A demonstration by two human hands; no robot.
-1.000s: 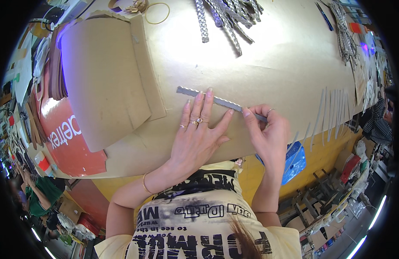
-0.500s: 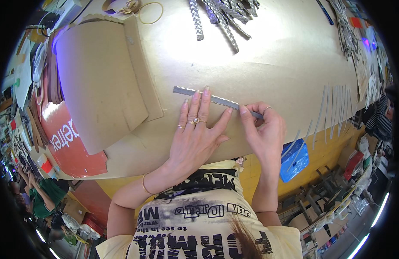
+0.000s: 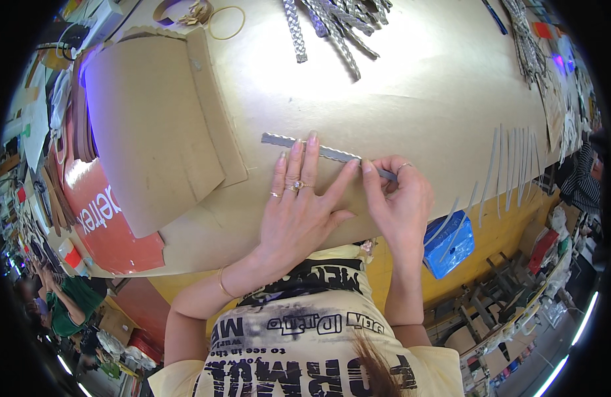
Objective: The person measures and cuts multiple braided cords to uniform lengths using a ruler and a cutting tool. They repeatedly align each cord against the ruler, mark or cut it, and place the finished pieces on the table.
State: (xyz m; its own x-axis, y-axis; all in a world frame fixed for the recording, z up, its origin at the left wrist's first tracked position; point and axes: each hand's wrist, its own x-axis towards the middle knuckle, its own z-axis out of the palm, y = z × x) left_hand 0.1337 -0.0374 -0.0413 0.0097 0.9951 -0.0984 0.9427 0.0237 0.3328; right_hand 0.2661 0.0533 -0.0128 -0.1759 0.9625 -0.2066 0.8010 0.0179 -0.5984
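Left hand (image 3: 299,205) flat, fingers spread on grey strip (image 3: 318,151), right hand (image 3: 401,198) pinching it

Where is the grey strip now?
In the head view the grey strip lies flat on the cardboard sheet, near the middle, under the left hand's fingertips, with its right end at the right hand.

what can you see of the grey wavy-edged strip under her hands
The grey wavy-edged strip is long, narrow and flat, perhaps metal or plastic, lying slightly slanted on the brown cardboard-covered table. The left hand presses its middle with spread fingertips; the right hand pinches its right end, hiding that tip. Its left end lies free.
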